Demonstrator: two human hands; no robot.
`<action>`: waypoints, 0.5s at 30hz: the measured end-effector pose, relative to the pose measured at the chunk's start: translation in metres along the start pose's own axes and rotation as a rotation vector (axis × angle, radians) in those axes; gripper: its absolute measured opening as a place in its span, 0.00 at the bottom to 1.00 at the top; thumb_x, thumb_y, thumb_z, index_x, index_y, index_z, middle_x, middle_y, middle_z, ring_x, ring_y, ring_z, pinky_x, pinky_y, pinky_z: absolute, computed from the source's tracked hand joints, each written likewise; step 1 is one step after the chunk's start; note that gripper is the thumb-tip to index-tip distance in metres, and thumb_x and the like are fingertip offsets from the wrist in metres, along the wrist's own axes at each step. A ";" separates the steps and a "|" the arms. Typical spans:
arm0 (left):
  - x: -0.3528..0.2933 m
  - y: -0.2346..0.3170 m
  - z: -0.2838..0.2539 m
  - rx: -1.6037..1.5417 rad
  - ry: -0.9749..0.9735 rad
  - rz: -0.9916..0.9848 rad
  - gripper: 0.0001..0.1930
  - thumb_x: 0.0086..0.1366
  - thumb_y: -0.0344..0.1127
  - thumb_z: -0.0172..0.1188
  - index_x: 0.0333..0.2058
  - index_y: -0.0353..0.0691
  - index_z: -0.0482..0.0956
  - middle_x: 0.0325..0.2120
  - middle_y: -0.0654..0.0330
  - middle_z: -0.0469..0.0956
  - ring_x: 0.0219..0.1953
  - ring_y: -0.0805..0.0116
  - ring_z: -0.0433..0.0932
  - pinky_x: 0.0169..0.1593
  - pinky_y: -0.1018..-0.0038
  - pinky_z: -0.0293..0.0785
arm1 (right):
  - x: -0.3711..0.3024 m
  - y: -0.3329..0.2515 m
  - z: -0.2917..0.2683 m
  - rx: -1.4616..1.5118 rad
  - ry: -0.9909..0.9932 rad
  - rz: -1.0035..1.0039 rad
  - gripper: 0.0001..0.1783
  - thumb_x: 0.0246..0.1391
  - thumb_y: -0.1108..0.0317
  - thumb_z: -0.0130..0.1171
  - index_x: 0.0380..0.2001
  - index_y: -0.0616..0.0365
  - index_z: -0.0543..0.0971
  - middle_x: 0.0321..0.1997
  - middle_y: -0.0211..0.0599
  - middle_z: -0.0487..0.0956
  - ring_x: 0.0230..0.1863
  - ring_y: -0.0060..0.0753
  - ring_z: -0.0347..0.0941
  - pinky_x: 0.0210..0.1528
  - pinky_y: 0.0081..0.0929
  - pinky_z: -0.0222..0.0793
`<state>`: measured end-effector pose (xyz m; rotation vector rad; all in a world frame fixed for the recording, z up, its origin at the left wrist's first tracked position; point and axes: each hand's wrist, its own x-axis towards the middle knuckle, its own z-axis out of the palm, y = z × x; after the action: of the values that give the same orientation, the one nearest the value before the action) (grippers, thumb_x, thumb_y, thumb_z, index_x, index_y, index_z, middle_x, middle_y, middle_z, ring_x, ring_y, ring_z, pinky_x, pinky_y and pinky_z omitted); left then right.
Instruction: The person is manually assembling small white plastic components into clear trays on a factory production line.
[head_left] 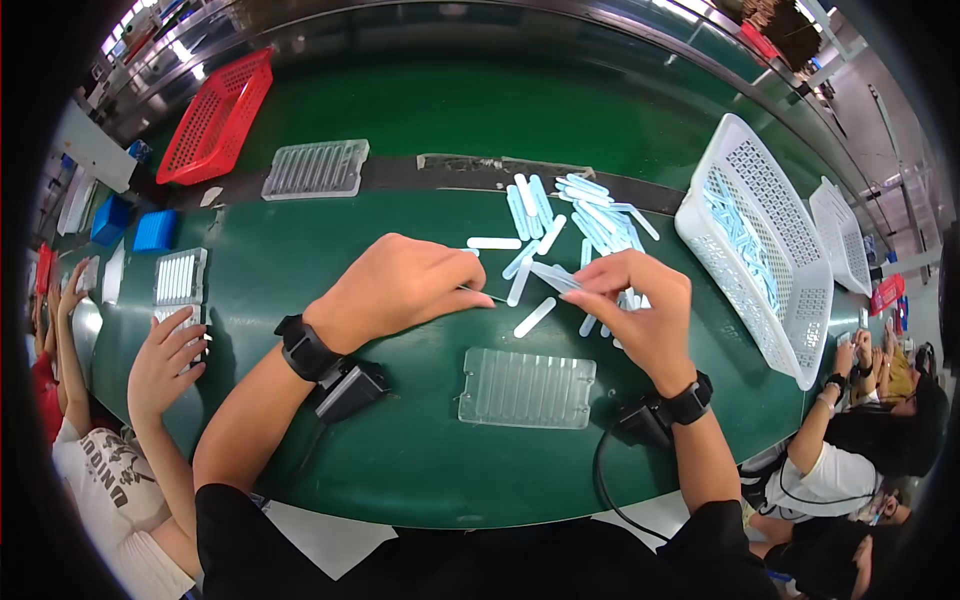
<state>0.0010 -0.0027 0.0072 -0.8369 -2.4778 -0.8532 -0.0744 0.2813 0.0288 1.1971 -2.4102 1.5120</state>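
My right hand pinches a few pale blue flat strips between thumb and fingers, over the near side of a loose pile. My left hand is closed in a pinch to the left of them. A thin sliver shows at its fingertips, too small to name. Blue and white round-ended strips lie scattered beyond and around my right hand. One white strip rests on the green table between my hands and a clear ribbed plastic tray, whose grooves hold nothing.
A white perforated basket with many blue strips stands at the right. Another clear tray and a red basket are at the back left. At far left, a co-worker's hand touches a filled tray near blue boxes.
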 end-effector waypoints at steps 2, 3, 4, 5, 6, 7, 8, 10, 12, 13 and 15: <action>0.001 0.006 -0.005 0.148 0.086 0.142 0.13 0.54 0.35 0.79 0.30 0.42 0.79 0.19 0.66 0.70 0.17 0.66 0.67 0.22 0.72 0.63 | 0.001 -0.001 0.000 -0.237 0.067 -0.377 0.15 0.36 0.73 0.82 0.24 0.58 0.82 0.32 0.30 0.84 0.24 0.27 0.76 0.25 0.21 0.70; 0.002 0.012 -0.010 0.310 0.172 0.290 0.15 0.52 0.35 0.80 0.29 0.44 0.79 0.17 0.67 0.68 0.16 0.67 0.66 0.21 0.72 0.61 | 0.001 -0.007 0.000 -0.230 0.060 -0.374 0.15 0.36 0.73 0.82 0.24 0.58 0.82 0.32 0.30 0.84 0.24 0.27 0.76 0.25 0.21 0.70; 0.002 0.016 -0.009 0.294 0.258 0.339 0.16 0.51 0.34 0.81 0.29 0.44 0.78 0.17 0.69 0.64 0.16 0.73 0.64 0.20 0.75 0.56 | 0.000 -0.016 -0.004 -0.302 0.043 -0.474 0.15 0.36 0.73 0.82 0.24 0.57 0.82 0.31 0.29 0.83 0.23 0.27 0.75 0.23 0.22 0.69; 0.002 0.022 -0.010 0.294 0.257 0.331 0.16 0.51 0.34 0.81 0.29 0.44 0.78 0.17 0.69 0.64 0.16 0.73 0.64 0.20 0.75 0.56 | -0.002 -0.025 -0.007 -0.374 0.027 -0.573 0.15 0.35 0.74 0.81 0.23 0.57 0.81 0.31 0.28 0.83 0.23 0.27 0.73 0.22 0.23 0.68; 0.000 0.026 -0.012 0.345 0.244 0.391 0.16 0.51 0.34 0.81 0.29 0.44 0.78 0.17 0.70 0.63 0.16 0.74 0.62 0.21 0.76 0.53 | -0.003 -0.031 -0.004 -0.381 0.033 -0.622 0.15 0.34 0.75 0.81 0.24 0.56 0.82 0.30 0.27 0.82 0.22 0.25 0.71 0.20 0.22 0.65; -0.001 0.029 -0.012 0.397 0.230 0.451 0.16 0.52 0.34 0.81 0.29 0.43 0.77 0.16 0.71 0.62 0.16 0.75 0.60 0.21 0.76 0.50 | -0.003 -0.036 -0.004 -0.373 0.032 -0.622 0.15 0.34 0.75 0.81 0.24 0.56 0.82 0.30 0.27 0.82 0.22 0.25 0.71 0.20 0.22 0.65; -0.002 0.031 -0.010 0.386 0.252 0.442 0.17 0.54 0.34 0.80 0.30 0.43 0.76 0.16 0.72 0.60 0.17 0.77 0.57 0.21 0.76 0.47 | -0.002 -0.041 -0.003 -0.407 0.045 -0.660 0.15 0.34 0.74 0.81 0.25 0.56 0.83 0.30 0.27 0.82 0.22 0.24 0.71 0.20 0.22 0.64; -0.002 0.034 -0.012 0.387 0.243 0.445 0.17 0.54 0.34 0.80 0.30 0.43 0.76 0.16 0.72 0.59 0.16 0.77 0.57 0.21 0.76 0.47 | -0.006 -0.044 -0.004 -0.445 0.055 -0.697 0.14 0.34 0.74 0.81 0.26 0.57 0.84 0.32 0.28 0.83 0.22 0.23 0.72 0.20 0.21 0.63; -0.003 0.036 -0.013 0.391 0.235 0.451 0.17 0.54 0.34 0.80 0.30 0.42 0.75 0.16 0.72 0.58 0.16 0.77 0.57 0.21 0.76 0.47 | -0.007 -0.046 -0.005 -0.442 0.049 -0.694 0.14 0.34 0.74 0.81 0.26 0.57 0.85 0.32 0.28 0.83 0.22 0.22 0.72 0.20 0.21 0.63; -0.003 0.037 -0.013 0.388 0.232 0.448 0.17 0.55 0.34 0.80 0.31 0.42 0.75 0.16 0.73 0.58 0.16 0.77 0.56 0.22 0.76 0.47 | -0.008 -0.047 -0.005 -0.443 0.046 -0.694 0.14 0.34 0.74 0.81 0.26 0.57 0.85 0.32 0.28 0.83 0.22 0.22 0.72 0.20 0.21 0.63; -0.004 0.037 -0.012 0.386 0.229 0.446 0.17 0.55 0.34 0.80 0.31 0.42 0.75 0.16 0.73 0.57 0.16 0.77 0.56 0.22 0.76 0.47 | -0.010 -0.049 -0.005 -0.442 0.043 -0.684 0.14 0.34 0.74 0.81 0.26 0.57 0.85 0.32 0.28 0.83 0.22 0.22 0.72 0.20 0.21 0.62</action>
<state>0.0304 0.0112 0.0300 -1.0251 -2.0426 -0.2838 -0.0380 0.2801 0.0630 1.6010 -1.8496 0.7501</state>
